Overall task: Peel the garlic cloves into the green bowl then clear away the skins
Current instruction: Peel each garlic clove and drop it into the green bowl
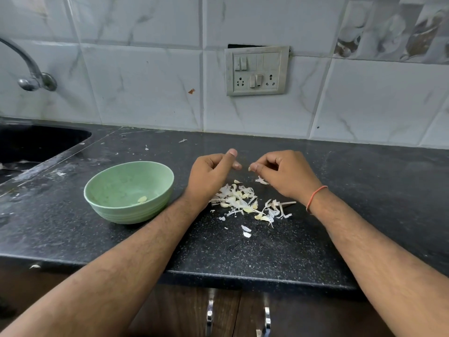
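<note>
Head view: papery garlic skins (245,203) heaped.

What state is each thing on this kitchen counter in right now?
Green bowl: upright, one peeled clove inside.
Garlic pile: loose skins and cloves scattered on the counter.
Left hand: fingers curled, above the pile.
Right hand: fingers curled, above the pile.
Tap: no water running.
</note>
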